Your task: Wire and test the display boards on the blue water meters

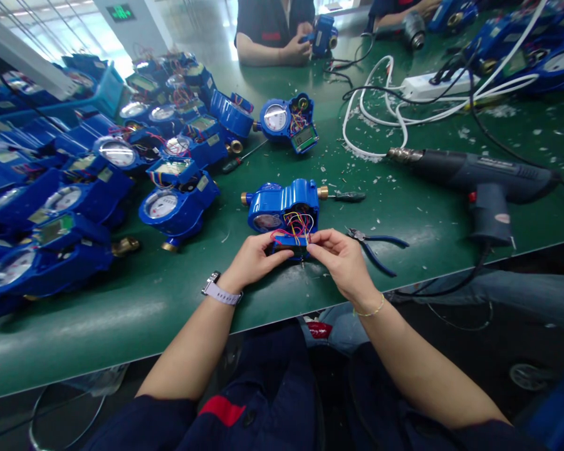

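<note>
A blue water meter (pixel 277 203) with brass pipe ends lies on the green table in front of me. Red, yellow and white wires (pixel 299 222) run from its open housing to a small blue cover with a circuit board (pixel 290 244). My left hand (pixel 258 258) grips the left side of this cover between thumb and fingers. At its right end, my right hand (pixel 339 257) pinches the cover's edge near the wires. Fingers partly hide the board. Just right of my right hand lie blue-handled pliers (pixel 378 244), jaws toward the meter.
Many blue meters (pixel 178 200) crowd the table's left side; another open meter (pixel 282 119) stands behind mine. A heat gun (pixel 474 178) lies at right, near a white power strip (pixel 437 84) and cables. Screwdrivers (pixel 350 196) lie about. Co-workers' hands (pixel 301 47) handle meters across the table.
</note>
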Motion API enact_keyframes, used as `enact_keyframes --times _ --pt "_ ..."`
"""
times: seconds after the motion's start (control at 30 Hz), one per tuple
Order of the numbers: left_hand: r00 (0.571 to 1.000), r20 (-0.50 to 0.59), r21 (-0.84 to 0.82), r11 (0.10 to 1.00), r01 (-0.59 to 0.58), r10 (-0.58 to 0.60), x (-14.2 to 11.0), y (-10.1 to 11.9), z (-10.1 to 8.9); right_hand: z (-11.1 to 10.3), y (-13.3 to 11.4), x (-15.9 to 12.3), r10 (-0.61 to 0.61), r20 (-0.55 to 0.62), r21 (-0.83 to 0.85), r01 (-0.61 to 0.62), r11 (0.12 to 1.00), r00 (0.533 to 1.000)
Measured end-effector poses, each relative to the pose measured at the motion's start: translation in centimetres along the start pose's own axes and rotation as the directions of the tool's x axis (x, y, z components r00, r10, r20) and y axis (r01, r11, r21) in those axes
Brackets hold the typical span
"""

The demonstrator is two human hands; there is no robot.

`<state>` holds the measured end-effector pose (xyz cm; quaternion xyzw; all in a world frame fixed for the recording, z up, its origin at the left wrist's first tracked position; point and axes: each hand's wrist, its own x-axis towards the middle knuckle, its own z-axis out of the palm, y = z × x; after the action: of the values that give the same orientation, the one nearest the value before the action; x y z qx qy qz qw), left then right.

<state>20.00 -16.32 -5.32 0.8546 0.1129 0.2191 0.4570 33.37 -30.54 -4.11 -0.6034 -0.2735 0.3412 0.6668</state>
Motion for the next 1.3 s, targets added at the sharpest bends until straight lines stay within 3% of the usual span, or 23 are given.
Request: enact_keyframes --times 0.27,0.5,0.7,1.3 --pt "0.997 0.049 0.031 0.998 -0.054 0.052 -0.24 0.09 0.14 -0.28 -0.50 -0.05 0.173 0.026 0.089 -0.175 0.981 0.984" --pt "0.997 0.060 0.017 0.999 -0.047 0.046 -0.37 0.14 0.25 -0.30 -0.14 -0.29 0.138 0.081 0.077 -0.144 0.987 0.987" --pt "0.993 0.106 -0.008 0.999 -0.042 0.042 -0.46 0.19 0.41 -0.29 -0.11 0.06 0.229 0.058 0.108 -0.234 0.966 0.972" --pt "0.992 0.126 -0.161 0.986 0.043 -0.023 -0.44 0.13 0.53 -0.13 -0.44 0.57 0.290 0.053 0.155 -0.295 0.943 0.956"
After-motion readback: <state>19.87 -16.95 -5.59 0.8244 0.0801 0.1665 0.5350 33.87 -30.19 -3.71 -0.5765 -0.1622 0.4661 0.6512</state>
